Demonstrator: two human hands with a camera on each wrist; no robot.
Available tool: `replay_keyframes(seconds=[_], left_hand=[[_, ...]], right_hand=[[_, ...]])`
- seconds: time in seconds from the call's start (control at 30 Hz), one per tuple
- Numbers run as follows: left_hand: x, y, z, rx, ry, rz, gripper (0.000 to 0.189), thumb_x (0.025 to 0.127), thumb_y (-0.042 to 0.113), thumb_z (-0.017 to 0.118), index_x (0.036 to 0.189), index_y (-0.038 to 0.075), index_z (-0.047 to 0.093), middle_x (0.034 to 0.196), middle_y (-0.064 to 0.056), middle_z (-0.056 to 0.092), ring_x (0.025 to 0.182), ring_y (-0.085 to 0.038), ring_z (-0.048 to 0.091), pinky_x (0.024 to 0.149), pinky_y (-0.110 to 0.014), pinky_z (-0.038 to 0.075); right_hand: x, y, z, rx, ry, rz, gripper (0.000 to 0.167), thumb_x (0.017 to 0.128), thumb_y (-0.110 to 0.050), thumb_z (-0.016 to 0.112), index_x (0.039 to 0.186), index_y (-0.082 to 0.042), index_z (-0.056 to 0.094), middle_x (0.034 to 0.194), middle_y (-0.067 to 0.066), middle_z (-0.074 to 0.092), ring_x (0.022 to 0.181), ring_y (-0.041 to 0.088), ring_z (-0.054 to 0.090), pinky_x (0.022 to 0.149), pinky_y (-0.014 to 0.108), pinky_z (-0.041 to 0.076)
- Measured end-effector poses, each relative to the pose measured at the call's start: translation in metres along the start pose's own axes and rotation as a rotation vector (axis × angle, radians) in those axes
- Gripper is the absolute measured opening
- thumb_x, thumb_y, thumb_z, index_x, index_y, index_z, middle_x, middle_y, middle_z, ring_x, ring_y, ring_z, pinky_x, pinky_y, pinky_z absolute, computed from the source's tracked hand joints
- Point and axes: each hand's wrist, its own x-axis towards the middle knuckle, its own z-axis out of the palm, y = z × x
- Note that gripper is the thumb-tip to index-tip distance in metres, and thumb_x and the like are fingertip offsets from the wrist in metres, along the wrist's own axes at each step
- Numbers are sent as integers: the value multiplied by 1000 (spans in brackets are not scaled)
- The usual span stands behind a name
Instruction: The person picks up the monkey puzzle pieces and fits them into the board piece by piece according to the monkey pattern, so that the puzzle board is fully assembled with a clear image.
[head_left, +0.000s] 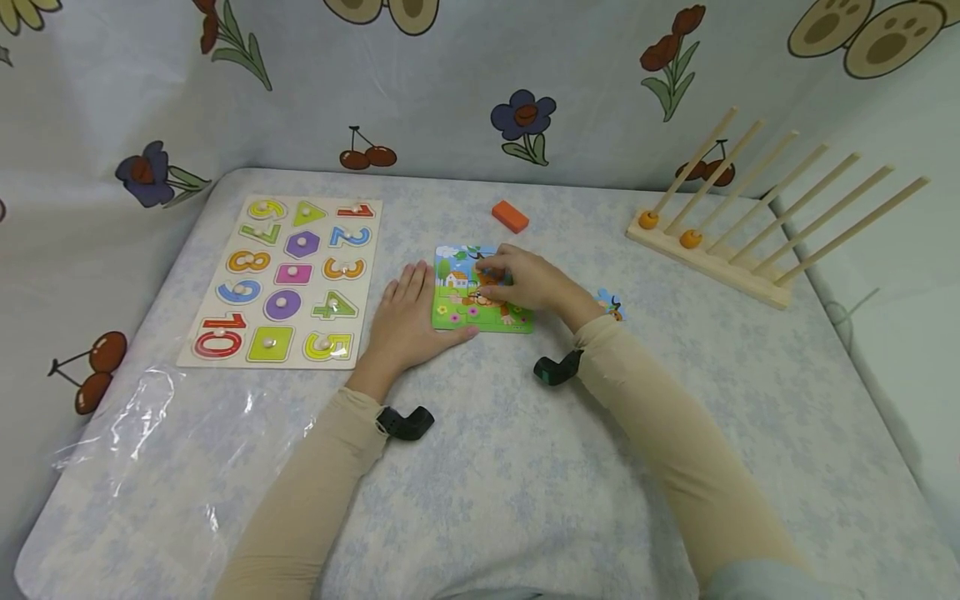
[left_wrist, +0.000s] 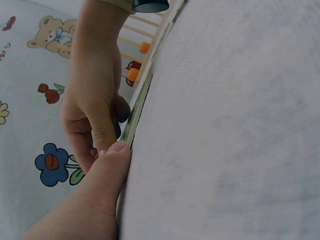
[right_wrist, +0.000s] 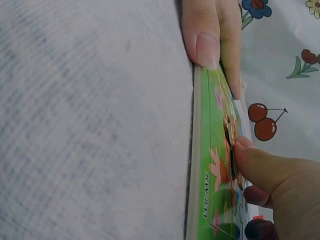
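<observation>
A small jigsaw puzzle [head_left: 447, 310] with a house, flowers and an animal picture lies in a flat board on the table. My left hand [head_left: 405, 323] rests flat beside it, fingers straight, with the thumb along the puzzle's near left corner. Over the right half of the puzzle, my right hand [head_left: 534, 282] curls its thumb and fingers about a puzzle piece [right_wrist: 230, 145]. That piece sits slightly raised above the others in the right wrist view. Another puzzle piece [head_left: 611, 304], blue and orange, lies to the right, partly behind my right forearm.
A number-and-shape peg board [head_left: 300, 267] lies on the left, near crumpled clear plastic [head_left: 142, 417]. An orange block [head_left: 510, 217] lies behind the puzzle. At the back right stands a wooden rack [head_left: 708, 260] with several tall pegs and two orange beads.
</observation>
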Motion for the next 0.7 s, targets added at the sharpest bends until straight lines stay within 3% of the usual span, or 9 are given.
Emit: replay_keyframes(seconds=[0.13, 0.37, 0.7], left_hand=[[-1, 1, -1, 0, 1, 0, 126, 75, 89, 47, 160, 5, 6, 168, -11, 6, 157, -27, 2, 127, -47, 8], [-1, 1, -1, 1, -3, -1, 125, 76, 88, 47, 160, 5, 6, 169, -11, 5, 157, -27, 2, 127, -47, 8], [-1, 1, -1, -3, 2, 3, 125, 76, 88, 48, 160, 5, 6, 168, -11, 6, 157, -27, 2, 127, -47, 8]], right_hand=[[0, -2, 0, -10, -2, 0, 52, 94, -43, 66, 140, -22, 58, 111, -1, 55, 96, 17, 53, 85, 34, 47], [-2, -3, 2, -32, 9, 1, 52, 95, -42, 64, 143, -24, 55, 105, 0, 53, 84, 19, 49, 71, 32, 43], [-1, -7, 2, -76, 23, -4, 50, 97, -40, 63, 144, -24, 55, 104, 1, 53, 82, 19, 48, 69, 30, 40]])
